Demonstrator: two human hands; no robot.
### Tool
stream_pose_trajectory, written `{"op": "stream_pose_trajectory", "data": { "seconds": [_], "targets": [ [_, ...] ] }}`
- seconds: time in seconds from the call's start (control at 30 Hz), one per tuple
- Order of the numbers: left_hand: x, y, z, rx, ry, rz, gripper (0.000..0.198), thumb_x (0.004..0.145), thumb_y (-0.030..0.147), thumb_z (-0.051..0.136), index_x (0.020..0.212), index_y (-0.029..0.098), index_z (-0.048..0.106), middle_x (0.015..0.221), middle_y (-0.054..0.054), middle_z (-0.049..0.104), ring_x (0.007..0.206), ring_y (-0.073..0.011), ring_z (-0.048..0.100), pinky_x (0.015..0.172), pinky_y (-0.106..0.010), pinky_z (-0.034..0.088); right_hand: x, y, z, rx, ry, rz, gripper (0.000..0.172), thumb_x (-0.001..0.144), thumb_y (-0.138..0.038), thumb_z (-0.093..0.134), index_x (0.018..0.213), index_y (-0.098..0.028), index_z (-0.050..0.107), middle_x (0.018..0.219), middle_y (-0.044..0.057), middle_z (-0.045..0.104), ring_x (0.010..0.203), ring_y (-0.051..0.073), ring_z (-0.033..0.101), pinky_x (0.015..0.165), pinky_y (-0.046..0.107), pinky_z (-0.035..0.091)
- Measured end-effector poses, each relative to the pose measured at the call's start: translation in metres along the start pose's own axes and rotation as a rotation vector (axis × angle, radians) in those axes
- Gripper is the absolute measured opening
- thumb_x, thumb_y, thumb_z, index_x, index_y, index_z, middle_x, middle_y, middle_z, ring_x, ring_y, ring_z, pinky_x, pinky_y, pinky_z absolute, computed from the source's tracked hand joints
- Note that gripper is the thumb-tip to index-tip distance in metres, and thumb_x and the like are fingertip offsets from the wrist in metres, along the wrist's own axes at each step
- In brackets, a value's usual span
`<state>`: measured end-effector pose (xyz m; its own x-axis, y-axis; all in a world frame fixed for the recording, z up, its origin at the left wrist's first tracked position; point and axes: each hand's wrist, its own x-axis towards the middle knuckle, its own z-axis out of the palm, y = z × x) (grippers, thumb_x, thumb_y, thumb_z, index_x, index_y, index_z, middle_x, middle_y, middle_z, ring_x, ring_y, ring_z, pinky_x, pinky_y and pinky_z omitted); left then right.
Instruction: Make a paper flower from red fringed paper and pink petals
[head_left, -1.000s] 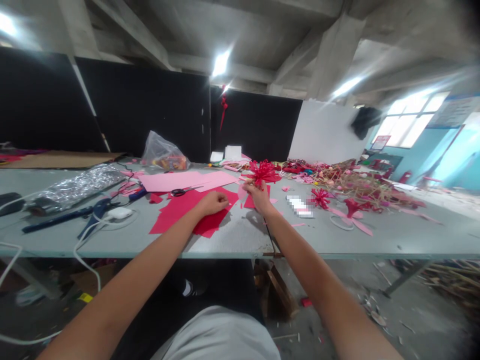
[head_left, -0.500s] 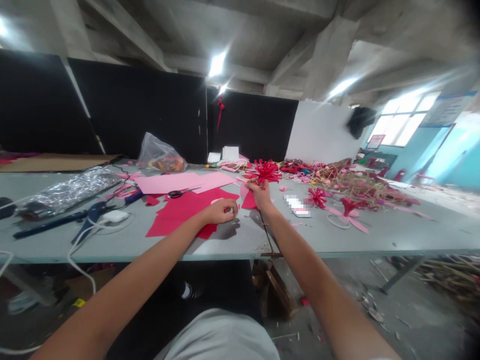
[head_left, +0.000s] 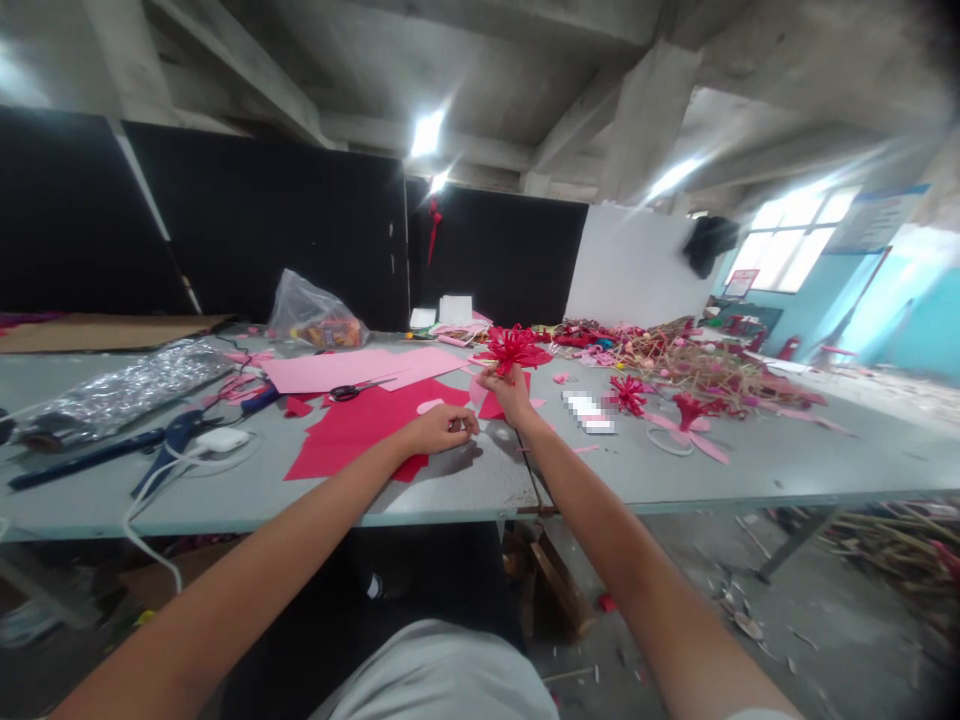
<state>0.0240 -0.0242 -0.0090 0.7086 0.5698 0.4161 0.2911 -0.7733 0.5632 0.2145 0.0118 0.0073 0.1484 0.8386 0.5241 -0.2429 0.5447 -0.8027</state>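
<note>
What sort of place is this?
Probably a craft workshop: there are black-handled metal scissors, flat red sheets, and a frilly red flower-like piece in the right hand.

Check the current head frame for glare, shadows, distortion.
Head view, all remarks: streaky glare around the ceiling lights; window washed out; soft shadow by the left hand on the table; wide-angle stretching toward the edges; right corners darkened; pixelated patch on the tabletop.
</note>
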Motion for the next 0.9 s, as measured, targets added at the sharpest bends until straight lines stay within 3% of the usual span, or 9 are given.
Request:
{"op": "stream_pose_trajectory", "data": {
  "seconds": [0.2, 0.47, 0.63, 0.73, 0.83, 0.9],
  "targets": [
    [0.000, -0.002, 0.000, -0.030, -0.038, -0.018, 0.020, 0.079, 0.016, 0.055, 0.081, 0.018, 0.074, 0.073, -0.001, 0.072, 0.066, -0.0148, 0.063, 0.065, -0.025, 0.045, 0.002, 0.007, -0.002, -0.037, -0.008, -0.003, 0.038, 0.056, -0.022, 0.084, 0.077, -0.025, 0.053, 0.076, -0.005, 0.063, 0.076, 0.015, 0.060, 0.077, 0.031, 0.049],
    [0.000, 0.006, 0.000, -0.137, -0.024, -0.007, 0.027, 0.083, 0.016, 0.057, 0.105, 0.018, 0.072, 0.078, -0.003, 0.075, 0.071, -0.0163, 0.069, 0.070, -0.026, 0.050, -0.001, 0.003, -0.001, -0.056, -0.016, 0.019, 0.035, 0.056, -0.020, 0.082, 0.077, -0.024, 0.054, 0.074, -0.005, 0.062, 0.075, 0.016, 0.060, 0.076, 0.031, 0.050],
    [0.000, 0.004, 0.001, -0.103, 0.015, -0.006, 0.021, 0.089, 0.022, 0.056, 0.105, 0.018, 0.068, 0.077, -0.002, 0.069, 0.070, -0.0160, 0.064, 0.068, -0.026, 0.047, 0.003, 0.006, 0.000, -0.042, -0.020, 0.017, 0.032, 0.056, -0.022, 0.079, 0.074, -0.024, 0.053, 0.072, -0.005, 0.059, 0.073, 0.015, 0.058, 0.073, 0.032, 0.049],
    [0.001, 0.001, -0.002, -0.069, 0.120, 0.001, 0.016, 0.091, 0.027, 0.058, 0.101, 0.018, 0.067, 0.073, 0.001, 0.062, 0.065, -0.0145, 0.056, 0.063, -0.026, 0.042, 0.001, 0.005, 0.000, -0.067, -0.027, 0.006, 0.029, 0.058, -0.024, 0.080, 0.074, -0.023, 0.055, 0.074, -0.003, 0.061, 0.075, 0.016, 0.058, 0.076, 0.033, 0.051],
    [0.003, -0.003, -0.005, -0.014, 0.342, -0.036, 0.017, 0.092, 0.033, 0.059, 0.100, 0.019, 0.064, 0.067, 0.004, 0.051, 0.059, -0.0128, 0.045, 0.060, -0.025, 0.037, -0.004, 0.001, 0.000, -0.048, -0.074, -0.013, 0.029, 0.061, -0.025, 0.082, 0.077, -0.023, 0.058, 0.079, -0.002, 0.063, 0.078, 0.016, 0.060, 0.080, 0.034, 0.052],
    [0.005, -0.006, -0.006, -0.001, 0.484, -0.076, 0.023, 0.090, 0.037, 0.064, 0.104, 0.018, 0.062, 0.076, 0.003, 0.054, 0.064, -0.0127, 0.046, 0.062, -0.025, 0.038, -0.008, -0.003, 0.001, -0.008, -0.128, -0.007, 0.032, 0.061, -0.027, 0.085, 0.080, -0.023, 0.059, 0.085, -0.002, 0.063, 0.082, 0.017, 0.061, 0.083, 0.035, 0.053]
  ]
}}
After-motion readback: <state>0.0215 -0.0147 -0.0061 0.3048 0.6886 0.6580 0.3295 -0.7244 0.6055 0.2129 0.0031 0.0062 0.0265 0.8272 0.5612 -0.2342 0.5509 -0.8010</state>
